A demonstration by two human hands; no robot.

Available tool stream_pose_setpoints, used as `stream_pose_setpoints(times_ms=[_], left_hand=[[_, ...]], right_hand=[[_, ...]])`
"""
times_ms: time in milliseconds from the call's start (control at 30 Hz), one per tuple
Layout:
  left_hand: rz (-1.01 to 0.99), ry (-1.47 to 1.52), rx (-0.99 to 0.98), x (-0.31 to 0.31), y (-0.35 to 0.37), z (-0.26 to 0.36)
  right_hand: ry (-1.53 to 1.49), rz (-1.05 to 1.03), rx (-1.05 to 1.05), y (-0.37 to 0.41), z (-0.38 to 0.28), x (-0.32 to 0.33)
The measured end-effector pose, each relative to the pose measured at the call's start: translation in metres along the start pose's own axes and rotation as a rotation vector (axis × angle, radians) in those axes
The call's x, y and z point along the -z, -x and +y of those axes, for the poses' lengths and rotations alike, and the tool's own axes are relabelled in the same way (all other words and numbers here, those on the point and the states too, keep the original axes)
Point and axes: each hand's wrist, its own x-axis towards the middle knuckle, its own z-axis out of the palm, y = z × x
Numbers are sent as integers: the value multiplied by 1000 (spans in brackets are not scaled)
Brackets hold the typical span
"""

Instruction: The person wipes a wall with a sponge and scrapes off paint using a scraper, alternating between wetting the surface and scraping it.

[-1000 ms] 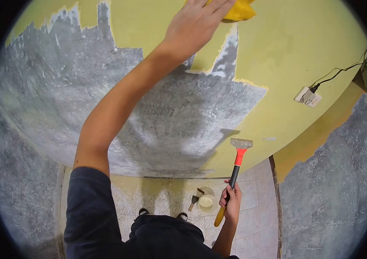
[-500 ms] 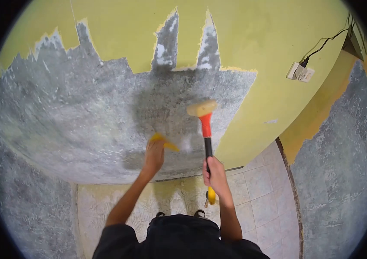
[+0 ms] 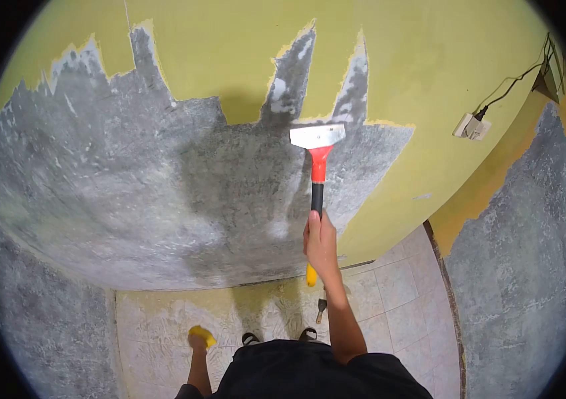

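A long-handled scraper (image 3: pixel 319 159) has a wide silver head, a red neck and a black and yellow handle. My right hand (image 3: pixel 321 243) is closed around its handle. The scraper's head is at the wall just below the yellow paint's lower edge, under two pointed bare strips. Low on the left, my left hand (image 3: pixel 198 341) is closed on a yellow piece (image 3: pixel 202 334), whose exact kind I cannot make out. Grey bare wall (image 3: pixel 243 179) spreads below the yellow-green paint (image 3: pixel 216 40).
A socket (image 3: pixel 472 127) with a plugged-in black cord is on the right of the wall. A small scraper (image 3: pixel 321 310) lies on the tiled floor (image 3: pixel 396 286) near my sandalled feet. Another partly bare wall (image 3: pixel 522 199) stands at the right.
My left hand has dropped from the wall towards the floor with the yellow piece. My right hand has moved the scraper up, and its head now shows its silver face. The view has shifted slightly.
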Motion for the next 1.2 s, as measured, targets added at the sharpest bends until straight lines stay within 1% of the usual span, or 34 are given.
stream_pose_setpoints(times_ms=[33,133,233,367,400,500,600,700,767,867,900,933,967,1067,1167,1200], left_hand=[[-27,122,72,2,5,-2],[118,-113,111,10,14,-2],[116,-130,54,-9,12,1],[-48,-20,91,-35,-15,4],[-84,-109,57,-43,-18,6],[-110,-11,43,-76,-25,24],[-121,-146,97,-96,-18,44],[-136,-152,91,-95,-27,28],[-126,-223,118,-92,-24,20],[-89,-283,159,-92,-2,13],[-73,-291,166,-94,2,16],[-159,-256,147,-88,4,12],[-148,-228,177,-85,9,11],[-125,-181,297,-82,26,12],[-218,-185,287,-101,22,16],[-223,-514,203,-126,16,26]], right_hand=[[30,7,9,0,-2,0],[32,9,-20,-6,-13,0],[82,-4,-85,0,-21,4],[115,-2,-115,-1,-32,4],[101,9,-103,3,-29,3],[69,33,-49,-2,-26,-1],[50,28,-67,0,-29,0],[-15,-6,-112,-1,-29,0],[-27,-41,-171,3,-39,5],[-120,-53,-120,4,-36,2],[-109,-51,-120,5,-34,2],[-98,-53,-114,4,-32,4],[-87,-55,-106,2,-33,6],[-261,-163,-253,6,-48,14],[-331,-210,-336,8,-57,18],[-354,-215,-345,9,-57,19]])
